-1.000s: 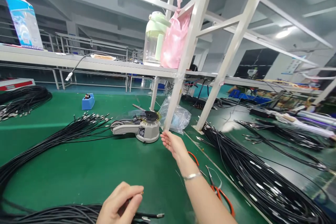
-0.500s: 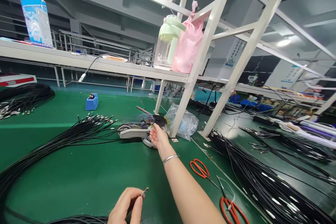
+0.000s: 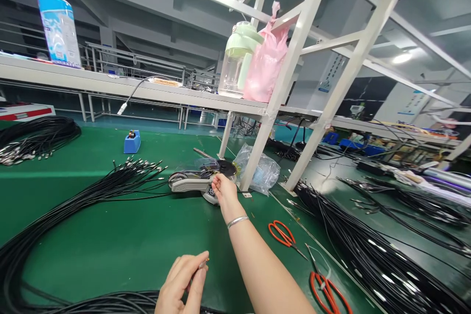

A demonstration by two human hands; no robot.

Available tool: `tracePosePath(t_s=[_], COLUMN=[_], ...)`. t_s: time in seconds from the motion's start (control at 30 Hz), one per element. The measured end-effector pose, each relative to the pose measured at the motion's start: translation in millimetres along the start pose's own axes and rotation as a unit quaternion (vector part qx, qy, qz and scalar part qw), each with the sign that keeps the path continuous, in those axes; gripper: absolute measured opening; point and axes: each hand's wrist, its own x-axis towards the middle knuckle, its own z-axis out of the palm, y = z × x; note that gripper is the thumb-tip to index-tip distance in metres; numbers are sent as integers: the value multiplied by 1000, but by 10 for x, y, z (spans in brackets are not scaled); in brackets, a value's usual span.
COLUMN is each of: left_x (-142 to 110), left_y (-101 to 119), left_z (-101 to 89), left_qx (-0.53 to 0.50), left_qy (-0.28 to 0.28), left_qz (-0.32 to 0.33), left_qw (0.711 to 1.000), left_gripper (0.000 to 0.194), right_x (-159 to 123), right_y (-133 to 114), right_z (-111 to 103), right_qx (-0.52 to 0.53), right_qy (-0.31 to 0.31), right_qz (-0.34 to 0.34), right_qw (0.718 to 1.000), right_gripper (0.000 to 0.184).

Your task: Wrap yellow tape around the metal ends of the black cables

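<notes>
My right hand (image 3: 222,191) reaches out over the green table to the grey tape dispenser (image 3: 200,180) and its fingers pinch at the dispenser's front; what they grip is too small to make out. A silver bracelet sits on that wrist. My left hand (image 3: 186,282) is low at the front edge, fingers pinched on the metal-tipped end of a thin black cable (image 3: 203,263). A thick bundle of black cables (image 3: 73,196) fans out to the left of the dispenser.
Two orange-handled scissors (image 3: 281,233) (image 3: 326,289) lie right of my arm. More black cables (image 3: 371,255) are heaped on the right. White frame posts (image 3: 283,83) rise behind the dispenser, by a clear plastic bag (image 3: 261,169). On the shelf stand a green jug (image 3: 239,59) and pink bag (image 3: 267,61). A blue holder (image 3: 131,141) sits further back.
My right hand moved forward and left from beside the white post onto the tape dispenser. My left hand lifted the cable end a little. The view shifted right.
</notes>
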Motion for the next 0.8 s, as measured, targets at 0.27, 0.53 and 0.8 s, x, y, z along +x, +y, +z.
tracePosePath(t_s=[0.27,0.53,0.8], left_x=[-13,-82,-111], left_y=[267,300,409], left_z=[-67,19,-48], left_qx=[36,39,63], left_qy=[-79,-135,-141], left_qz=[-50,-170,-125], left_qw=[995,975,980], left_gripper=[23,14,15], right_x=[-1421,-2053,-2050], right_y=[235,595,594], right_z=[-1075,-1386,-1319], right_qx=[-76,-216,-172], right_qy=[-158,-156,-153], right_qz=[-29,-151,-110], right_qw=[984,952,967], right_gripper=[21,17,23])
